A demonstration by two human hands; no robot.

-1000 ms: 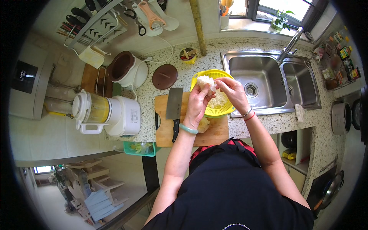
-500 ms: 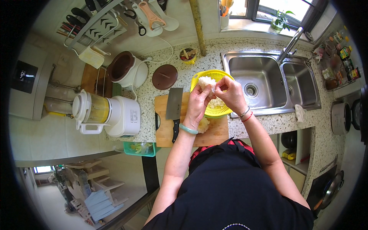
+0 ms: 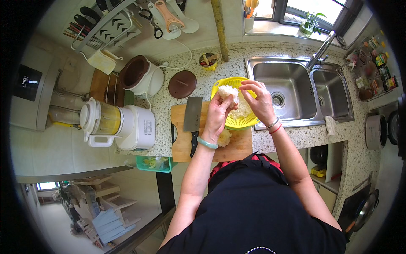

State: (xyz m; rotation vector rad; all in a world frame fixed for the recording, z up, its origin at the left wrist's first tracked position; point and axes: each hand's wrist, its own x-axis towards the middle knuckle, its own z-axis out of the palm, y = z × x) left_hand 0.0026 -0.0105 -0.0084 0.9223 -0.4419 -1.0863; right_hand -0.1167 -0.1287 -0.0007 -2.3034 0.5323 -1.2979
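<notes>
My left hand point(image 3: 219, 115) is closed round a white, frilly clump of snow fungus point(image 3: 228, 94), held up over the yellow colander point(image 3: 235, 124). Just to its right, my right hand point(image 3: 259, 100) has its fingers apart, and I see nothing in them. More white frilly pieces point(image 3: 242, 109) lie in the colander below both hands. A yellowish frilly clump point(image 3: 224, 138) rests on the wooden cutting board point(image 3: 239, 148), partly behind my left wrist. The cleaver point(image 3: 193, 120) lies on the board left of my left hand, its black handle toward me.
A double steel sink point(image 3: 292, 84) adjoins the colander's right side. Left of the board stand a white blender point(image 3: 135, 127) and a white pot with a brown liner point(image 3: 146, 80). A brown lid point(image 3: 182, 84) and a small yellow bowl point(image 3: 208, 61) sit behind the board.
My right hand has drawn away from the snow fungus, a little to the right, and its fingers have parted. My left hand still holds the clump in nearly the same place.
</notes>
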